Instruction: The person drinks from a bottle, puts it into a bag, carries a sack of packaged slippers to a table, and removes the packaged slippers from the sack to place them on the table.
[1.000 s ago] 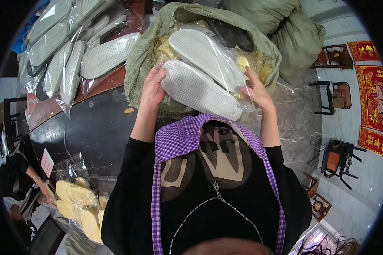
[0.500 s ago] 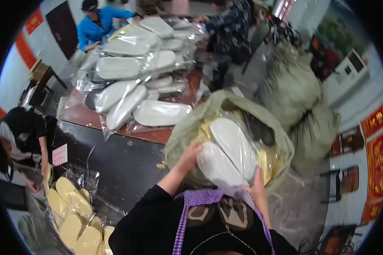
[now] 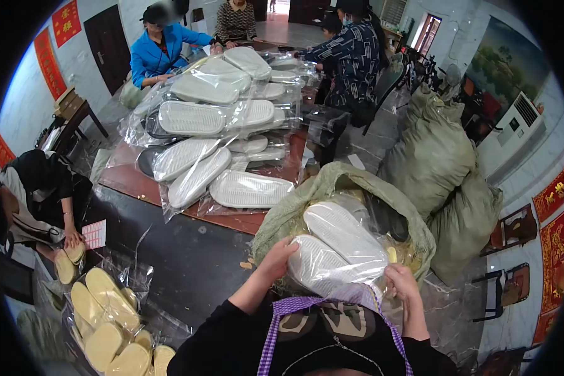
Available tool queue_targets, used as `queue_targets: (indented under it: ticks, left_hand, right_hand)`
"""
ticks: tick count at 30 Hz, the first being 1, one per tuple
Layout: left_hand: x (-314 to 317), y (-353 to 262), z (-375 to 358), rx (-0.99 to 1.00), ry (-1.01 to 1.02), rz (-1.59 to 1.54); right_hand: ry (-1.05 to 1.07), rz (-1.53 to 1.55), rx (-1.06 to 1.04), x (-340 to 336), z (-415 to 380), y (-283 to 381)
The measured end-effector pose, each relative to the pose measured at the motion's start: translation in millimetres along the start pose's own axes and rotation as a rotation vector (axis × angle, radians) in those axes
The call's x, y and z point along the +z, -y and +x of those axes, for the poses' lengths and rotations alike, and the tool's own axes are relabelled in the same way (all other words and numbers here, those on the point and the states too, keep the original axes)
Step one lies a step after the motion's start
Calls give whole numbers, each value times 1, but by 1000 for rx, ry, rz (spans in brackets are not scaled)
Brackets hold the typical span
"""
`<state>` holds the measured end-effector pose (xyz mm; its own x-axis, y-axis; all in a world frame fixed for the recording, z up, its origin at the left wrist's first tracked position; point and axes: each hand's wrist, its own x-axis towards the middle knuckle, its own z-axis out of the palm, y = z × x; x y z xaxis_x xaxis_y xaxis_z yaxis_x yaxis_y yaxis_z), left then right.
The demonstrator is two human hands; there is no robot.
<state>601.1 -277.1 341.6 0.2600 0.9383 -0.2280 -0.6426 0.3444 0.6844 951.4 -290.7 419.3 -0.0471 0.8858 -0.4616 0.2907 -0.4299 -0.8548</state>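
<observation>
White ribbed soles, or footbeds (cannot tell which), under clear film: a bagged pair of white slippers [image 3: 341,232] sits right of centre, across the mouth of an open green woven sack [image 3: 336,170]. Two slippers side by side, slanting down to the right.

Left hand [image 3: 277,258] grasps the pair's left edge, thumb lying on top. Right hand [image 3: 402,282] pinches the lower right end; cannot tell whether it has the slipper or only the film. Holding both ends probably keeps the loose pair flat and together inside its slippery bag. Whether it also rests on the sack's contents is hidden.

Sack stands against the worktop [image 3: 200,250], mouth rolled wide, likely so that the inside stays within reach. Yellow and dark items show in it.

Upper left of centre: heap of bagged white slippers [image 3: 191,119] on the worktop's red-brown part, bags overlapping, apparently stacked so to save room. Lower left: yellow slippers [image 3: 111,307] in clear film, beside a printed card [image 3: 94,235]; a co-worker's hand [image 3: 73,239] touches two more there.

Right of the sack, two bulging sacks [image 3: 429,147] lean together, seemingly parked on the floor clear of the worktop.
</observation>
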Motion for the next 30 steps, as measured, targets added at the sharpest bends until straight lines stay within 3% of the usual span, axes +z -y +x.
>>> queue_targets:
  ticks: [1,2,5,6,7,9,10,12,13,14,16,18,19,20,21,22,25,27,30]
  left_hand:
    - [-5,-5,0,-12,3,0]
    - [-10,-10,2,2,10,-46]
    - [0,-45,4,184,-32,-68]
    - [12,-72,4,262,66,-94]
    - [17,-95,6,320,81,-93]
    - [34,-153,7,397,200,-123]
    - [27,-174,19,493,110,13]
    - [42,-239,25,642,107,-48]
    - [44,-273,32,708,184,-45]
    - [53,-305,27,850,104,39]
    - [40,-365,40,1126,-248,336]
    - [17,-406,46,1403,-505,618]
    - [-1,-419,53,1478,-589,777]
    - [-22,-429,62,1544,-671,941]
    - [-43,-435,72,1599,-751,1114]
    - [-66,-437,88,1661,-814,1295]
    - [-101,-420,116,1453,-796,1556]
    - [-108,-410,130,1282,-823,1620]
    - [-115,-413,161,1078,-911,1749]
  right_hand:
    - [10,-12,-115,-1,4,6]
    - [0,92,-101,3,5,16]
    - [99,368,-133,15,17,38]
    - [129,421,-174,24,22,59]
    - [97,514,-288,51,10,105]
    - [6,289,-380,61,15,171]
    - [86,163,-494,60,24,198]
    - [67,331,-649,72,67,249]
    - [215,471,-713,94,72,288]
    - [177,506,-678,108,88,321]
    - [313,540,-753,137,131,378]
    - [151,359,-889,173,193,425]
    - [204,389,-927,209,194,438]
    - [206,422,-832,228,254,454]
    - [398,474,-730,253,292,456]
    - [452,346,-538,270,332,454]
    - [373,112,-345,317,338,428]
    - [472,166,-384,329,338,413]
    - [318,79,-482,325,313,397]
